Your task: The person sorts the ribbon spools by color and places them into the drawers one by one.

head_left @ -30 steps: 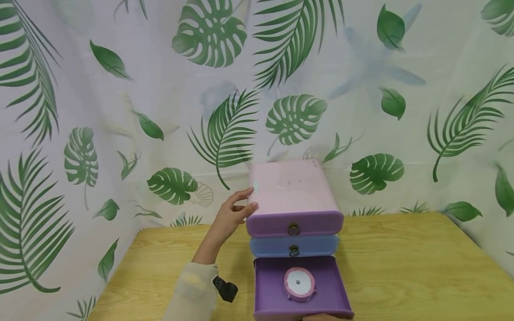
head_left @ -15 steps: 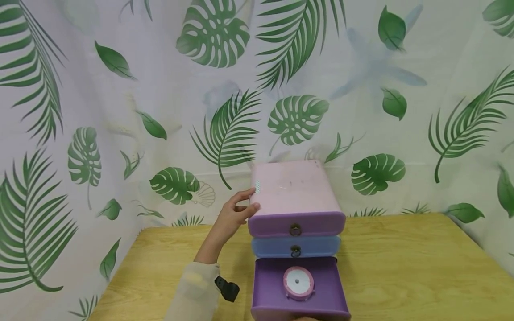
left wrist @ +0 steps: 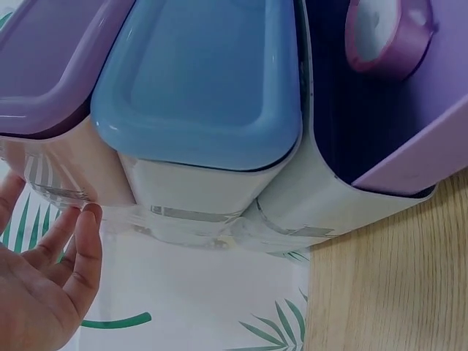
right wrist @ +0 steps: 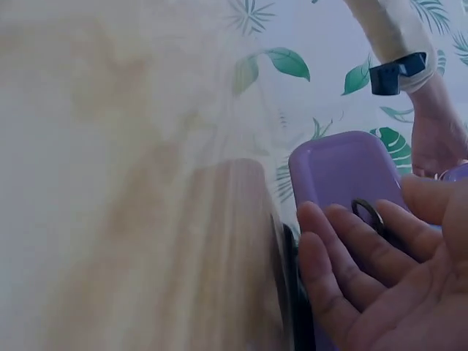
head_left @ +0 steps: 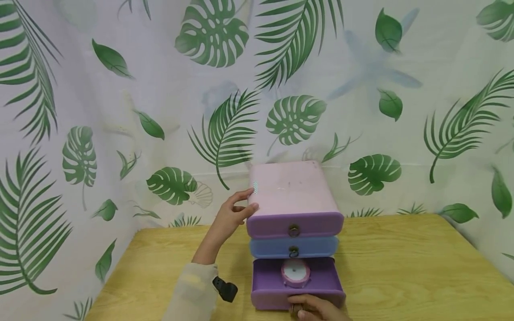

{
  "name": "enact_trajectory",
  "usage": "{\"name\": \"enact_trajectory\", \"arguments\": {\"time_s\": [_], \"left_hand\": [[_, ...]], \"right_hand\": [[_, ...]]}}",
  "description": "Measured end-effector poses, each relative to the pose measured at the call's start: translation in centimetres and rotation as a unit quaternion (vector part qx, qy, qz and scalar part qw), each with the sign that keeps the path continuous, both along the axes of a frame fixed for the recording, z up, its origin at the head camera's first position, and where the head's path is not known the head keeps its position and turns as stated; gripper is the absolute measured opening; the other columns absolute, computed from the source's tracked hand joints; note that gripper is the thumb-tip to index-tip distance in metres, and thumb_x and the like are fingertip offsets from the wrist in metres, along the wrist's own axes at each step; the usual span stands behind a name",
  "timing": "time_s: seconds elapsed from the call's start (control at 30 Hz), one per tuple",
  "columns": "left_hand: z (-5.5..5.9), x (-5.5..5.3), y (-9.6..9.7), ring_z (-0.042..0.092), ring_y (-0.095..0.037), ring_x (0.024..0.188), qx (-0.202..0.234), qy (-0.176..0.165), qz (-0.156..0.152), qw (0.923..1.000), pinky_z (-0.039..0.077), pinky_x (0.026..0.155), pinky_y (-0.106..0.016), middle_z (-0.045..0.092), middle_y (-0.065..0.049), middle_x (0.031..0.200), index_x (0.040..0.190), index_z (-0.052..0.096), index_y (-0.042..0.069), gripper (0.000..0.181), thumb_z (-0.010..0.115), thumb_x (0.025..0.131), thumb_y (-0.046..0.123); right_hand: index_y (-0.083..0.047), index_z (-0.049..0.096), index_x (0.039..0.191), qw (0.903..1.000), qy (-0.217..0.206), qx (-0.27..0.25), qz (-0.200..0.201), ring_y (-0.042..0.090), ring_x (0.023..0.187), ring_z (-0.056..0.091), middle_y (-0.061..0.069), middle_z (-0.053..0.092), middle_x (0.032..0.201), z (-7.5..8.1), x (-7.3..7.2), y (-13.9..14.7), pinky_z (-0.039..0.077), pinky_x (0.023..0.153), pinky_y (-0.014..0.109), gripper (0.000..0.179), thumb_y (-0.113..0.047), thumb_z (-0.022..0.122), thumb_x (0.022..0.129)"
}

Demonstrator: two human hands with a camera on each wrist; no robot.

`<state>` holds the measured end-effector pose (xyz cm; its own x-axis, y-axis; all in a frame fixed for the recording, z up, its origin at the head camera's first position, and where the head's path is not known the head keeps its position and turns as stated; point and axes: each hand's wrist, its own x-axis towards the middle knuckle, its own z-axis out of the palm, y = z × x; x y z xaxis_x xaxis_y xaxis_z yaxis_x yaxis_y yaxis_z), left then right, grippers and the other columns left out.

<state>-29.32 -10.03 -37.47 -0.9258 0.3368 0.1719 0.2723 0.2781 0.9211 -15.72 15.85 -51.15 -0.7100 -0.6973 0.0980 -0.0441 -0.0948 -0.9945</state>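
Note:
A stacked drawer cabinet (head_left: 293, 187) with a pink top stands on the table, its purple top drawer (head_left: 269, 226) and blue middle drawer (head_left: 271, 248) closed. The purple bottom drawer (head_left: 269, 299) is pulled partly out. Inside it lies a pink ribbon spool (head_left: 295, 271) with a white face. My left hand (head_left: 230, 218) rests its fingertips against the cabinet's upper left side, fingers loosely extended. At the bottom drawer's front, my right hand (head_left: 319, 307) touches the panel with nearly straight fingers around the metal ring pull (right wrist: 367, 213).
The wood-grain table (head_left: 409, 267) extends on both sides of the cabinet. Behind it hangs a white leaf-print curtain (head_left: 361, 107). A black strap device (head_left: 225, 289) sits on the left wrist, over a pale sleeve (head_left: 192, 290).
The bottom drawer has slid inward with the spool in it. My right hand has moved forward with the drawer and shows more in the head view. The left hand stays put.

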Motion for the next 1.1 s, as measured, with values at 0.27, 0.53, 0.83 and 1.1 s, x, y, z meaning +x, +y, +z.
{"name": "enact_trajectory", "arguments": {"time_s": [0.27,0.53,0.83,1.1], "left_hand": [[-0.1,-0.1,-0.1,0.061,-0.021,0.11,0.003,-0.005,-0.005,1.0,0.05,0.086,-0.043,0.045,-0.003,0.145,0.14,0.048,0.037,0.052,0.064,0.091,0.039],[-0.2,0.0,-0.3,0.059,-0.022,0.112,0.008,-0.017,-0.002,0.9998,0.049,0.089,-0.047,0.044,-0.003,0.146,0.141,0.048,0.035,0.05,0.063,0.093,0.034],[-0.3,-0.4,0.0,0.061,-0.02,0.109,0.016,-0.022,0.001,0.9996,0.05,0.086,-0.041,0.042,-0.004,0.148,0.143,0.047,0.033,0.052,0.063,0.093,0.03],[0.0,-0.4,-0.1,0.061,-0.02,0.108,0.018,-0.016,-0.005,0.9997,0.05,0.085,-0.04,0.043,-0.002,0.147,0.141,0.048,0.035,0.05,0.063,0.093,0.034]], "right_hand": [[0.017,0.042,0.134,0.9872,0.041,0.078,-0.133,0.004,0.093,0.065,0.038,0.056,0.121,1.6,-1.4,-0.8,0.053,0.079,0.022,0.049,-0.022,0.043,0.104],[0.017,0.044,0.132,0.9815,0.023,0.101,-0.161,0.01,0.094,0.065,0.034,0.058,0.121,1.2,-2.9,-1.6,0.054,0.081,0.026,0.05,-0.023,0.046,0.102],[0.014,0.046,0.13,0.9773,0.018,0.12,-0.173,0.01,0.089,0.065,0.03,0.059,0.117,0.8,-4.1,-1.3,0.053,0.073,0.024,0.047,-0.022,0.048,0.102],[0.014,0.048,0.129,0.9706,0.025,0.124,-0.205,0.007,0.082,0.061,0.027,0.061,0.113,0.6,-5.2,-1.7,0.05,0.064,0.022,0.041,-0.016,0.048,0.102]]}}
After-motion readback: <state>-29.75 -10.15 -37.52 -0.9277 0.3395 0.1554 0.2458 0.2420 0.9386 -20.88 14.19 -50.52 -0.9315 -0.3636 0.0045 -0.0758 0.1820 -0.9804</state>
